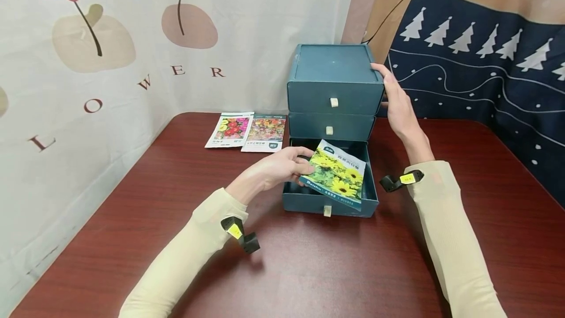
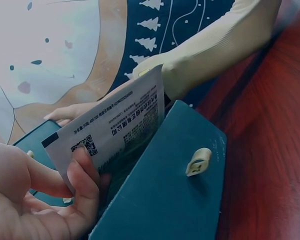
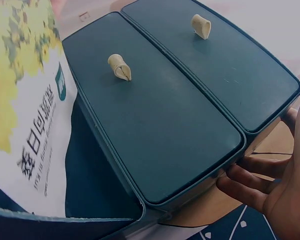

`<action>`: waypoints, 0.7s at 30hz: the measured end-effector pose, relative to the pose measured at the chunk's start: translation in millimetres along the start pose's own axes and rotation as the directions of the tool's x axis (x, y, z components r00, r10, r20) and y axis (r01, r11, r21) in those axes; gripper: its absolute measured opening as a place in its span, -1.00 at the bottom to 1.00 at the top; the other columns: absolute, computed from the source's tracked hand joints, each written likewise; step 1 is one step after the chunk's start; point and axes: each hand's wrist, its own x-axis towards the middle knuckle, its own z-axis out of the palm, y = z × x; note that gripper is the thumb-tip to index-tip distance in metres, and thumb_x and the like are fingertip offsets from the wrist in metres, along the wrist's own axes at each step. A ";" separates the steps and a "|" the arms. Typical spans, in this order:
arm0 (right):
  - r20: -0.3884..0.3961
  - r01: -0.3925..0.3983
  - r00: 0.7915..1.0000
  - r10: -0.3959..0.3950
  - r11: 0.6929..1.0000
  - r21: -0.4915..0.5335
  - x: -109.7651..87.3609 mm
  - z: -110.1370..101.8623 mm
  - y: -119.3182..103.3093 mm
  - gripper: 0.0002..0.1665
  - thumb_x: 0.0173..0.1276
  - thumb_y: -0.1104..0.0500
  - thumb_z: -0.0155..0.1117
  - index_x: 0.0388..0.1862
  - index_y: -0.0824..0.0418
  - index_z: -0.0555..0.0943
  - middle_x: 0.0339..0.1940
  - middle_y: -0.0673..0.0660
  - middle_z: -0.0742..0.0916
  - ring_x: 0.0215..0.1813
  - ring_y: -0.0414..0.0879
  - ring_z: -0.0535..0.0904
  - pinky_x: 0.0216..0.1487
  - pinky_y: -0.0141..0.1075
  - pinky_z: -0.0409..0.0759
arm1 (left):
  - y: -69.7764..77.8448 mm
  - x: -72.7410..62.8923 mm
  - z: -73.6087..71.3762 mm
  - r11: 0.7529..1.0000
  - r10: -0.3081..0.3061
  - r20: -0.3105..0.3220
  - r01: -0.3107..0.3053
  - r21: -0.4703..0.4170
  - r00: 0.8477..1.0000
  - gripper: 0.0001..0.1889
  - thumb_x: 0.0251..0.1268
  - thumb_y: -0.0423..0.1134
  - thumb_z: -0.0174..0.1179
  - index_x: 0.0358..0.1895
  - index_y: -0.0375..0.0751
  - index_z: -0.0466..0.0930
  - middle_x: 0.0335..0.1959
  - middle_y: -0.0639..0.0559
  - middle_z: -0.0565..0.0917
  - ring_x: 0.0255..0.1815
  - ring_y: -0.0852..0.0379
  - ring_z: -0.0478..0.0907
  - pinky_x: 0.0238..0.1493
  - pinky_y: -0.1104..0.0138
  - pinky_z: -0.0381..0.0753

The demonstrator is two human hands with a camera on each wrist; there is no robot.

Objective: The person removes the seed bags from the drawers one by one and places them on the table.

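My left hand (image 1: 282,168) pinches a flower seed packet (image 1: 337,175) by its left edge, thumb on one face and fingers behind. Yellow sunflowers are printed on the packet's front; its white back (image 2: 115,120) carries a QR code and small print. The packet is tilted above the pulled-out bottom drawer (image 1: 304,203) of a dark teal drawer cabinet (image 1: 333,63). My right hand (image 1: 399,112) rests against the cabinet's upper right side, one fingertip on the top edge. In the right wrist view its other fingers (image 3: 250,187) touch the side wall. The two upper drawers are closed.
Two more seed packets, one white-edged (image 1: 230,130) and one with orange flowers (image 1: 265,134), lie on the dark red table (image 1: 176,200) left of the cabinet. Behind stand a flower-print curtain (image 1: 251,38) and a navy tree-print cloth (image 1: 468,72).
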 end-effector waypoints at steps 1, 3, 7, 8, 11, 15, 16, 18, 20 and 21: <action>-0.001 -0.003 1.000 0.003 1.000 0.000 0.3 -0.1 -0.1 -0.36 0.65 -0.27 -0.46 0.58 -0.24 0.23 0.60 -0.01 0.28 0.39 0.13 0.31 0.33 0.35 0.25 | -0.3 -1.7 -0.4 1.000 -0.002 -0.001 0.002 0.002 1.000 -0.48 0.53 -0.39 0.08 0.47 -0.32 0.21 0.12 -0.24 0.64 -0.21 0.14 0.65 -0.20 0.34 0.60; -0.004 -0.008 1.000 0.008 1.000 -0.004 0.8 -0.4 -0.4 -0.36 0.64 -0.28 -0.46 0.58 -0.26 0.23 0.60 -0.02 0.28 0.39 0.13 0.31 0.33 0.34 0.25 | -0.9 -4.8 -1.4 1.000 -0.002 -0.005 0.002 0.002 1.000 -0.48 0.53 -0.38 0.08 0.46 -0.31 0.22 0.12 -0.23 0.65 -0.20 0.14 0.66 -0.19 0.34 0.60; -0.007 -0.017 1.000 0.017 1.000 -0.008 0.5 -0.9 -0.2 -0.36 0.64 -0.28 -0.47 0.58 -0.26 0.23 0.59 -0.01 0.29 0.37 0.14 0.32 0.34 0.33 0.24 | -1.1 -10.3 -4.3 1.000 0.005 -0.013 -0.005 0.004 1.000 -0.49 0.53 -0.37 0.09 0.46 -0.30 0.23 0.11 -0.22 0.65 -0.21 0.16 0.66 -0.18 0.37 0.59; -0.007 -0.018 1.000 0.018 1.000 -0.009 0.2 -0.9 -0.2 -0.36 0.64 -0.28 -0.47 0.58 -0.26 0.23 0.59 -0.01 0.29 0.37 0.14 0.32 0.34 0.33 0.24 | -0.7 -11.8 -5.0 1.000 0.006 -0.017 -0.006 0.004 1.000 -0.49 0.53 -0.37 0.09 0.46 -0.30 0.23 0.11 -0.21 0.65 -0.22 0.16 0.65 -0.20 0.38 0.57; -0.006 -0.022 1.000 0.022 1.000 -0.008 -0.5 -0.9 -0.4 -0.36 0.64 -0.28 -0.48 0.58 -0.26 0.22 0.60 -0.01 0.28 0.38 0.14 0.31 0.35 0.34 0.23 | 0.2 -15.7 -7.4 1.000 0.013 -0.015 -0.013 -0.005 1.000 -0.48 0.52 -0.38 0.10 0.46 -0.29 0.23 0.12 -0.22 0.63 -0.20 0.16 0.66 -0.15 0.40 0.58; -0.005 -0.021 1.000 0.021 1.000 -0.009 -0.7 -0.6 -0.3 -0.36 0.64 -0.28 -0.47 0.58 -0.25 0.22 0.60 -0.02 0.27 0.39 0.14 0.30 0.34 0.34 0.24 | 0.1 -20.7 -11.4 1.000 0.024 -0.012 -0.024 -0.008 1.000 -0.48 0.52 -0.37 0.10 0.47 -0.27 0.24 0.14 -0.23 0.61 -0.14 0.13 0.67 -0.02 0.34 0.61; -0.005 -0.020 1.000 0.020 1.000 -0.009 -0.6 -0.5 -0.3 -0.36 0.64 -0.28 -0.47 0.59 -0.25 0.22 0.60 -0.02 0.27 0.39 0.14 0.30 0.34 0.34 0.24 | -0.4 -21.8 -12.5 1.000 0.030 -0.011 -0.030 -0.005 0.999 -0.48 0.52 -0.37 0.10 0.47 -0.27 0.24 0.14 -0.23 0.61 -0.13 0.12 0.66 0.00 0.32 0.61; -0.006 -0.018 1.000 0.018 1.000 -0.011 -0.4 -0.3 -0.2 -0.36 0.64 -0.28 -0.47 0.59 -0.25 0.22 0.60 -0.01 0.28 0.39 0.14 0.30 0.34 0.34 0.24 | -1.8 -24.0 -14.9 0.999 0.037 -0.011 -0.037 0.010 0.999 -0.48 0.52 -0.37 0.10 0.46 -0.27 0.25 0.13 -0.23 0.61 -0.12 0.12 0.66 0.02 0.30 0.61; -0.006 -0.015 1.000 0.015 1.000 -0.013 0.0 -0.1 -0.2 -0.36 0.64 -0.28 -0.47 0.58 -0.24 0.22 0.60 -0.01 0.28 0.38 0.14 0.30 0.33 0.34 0.24 | -3.4 -25.5 -16.9 0.999 0.039 -0.012 -0.039 0.018 0.999 -0.49 0.52 -0.36 0.11 0.46 -0.26 0.26 0.12 -0.22 0.62 -0.12 0.11 0.66 0.03 0.28 0.61; -0.006 -0.014 1.000 0.014 1.000 -0.013 0.1 -0.1 -0.2 -0.36 0.64 -0.28 -0.47 0.58 -0.24 0.22 0.60 -0.01 0.28 0.39 0.14 0.30 0.33 0.34 0.24 | -4.1 -26.1 -17.8 0.999 0.038 -0.015 -0.038 0.018 0.999 -0.49 0.51 -0.36 0.11 0.45 -0.25 0.27 0.11 -0.22 0.63 -0.11 0.10 0.66 0.03 0.27 0.62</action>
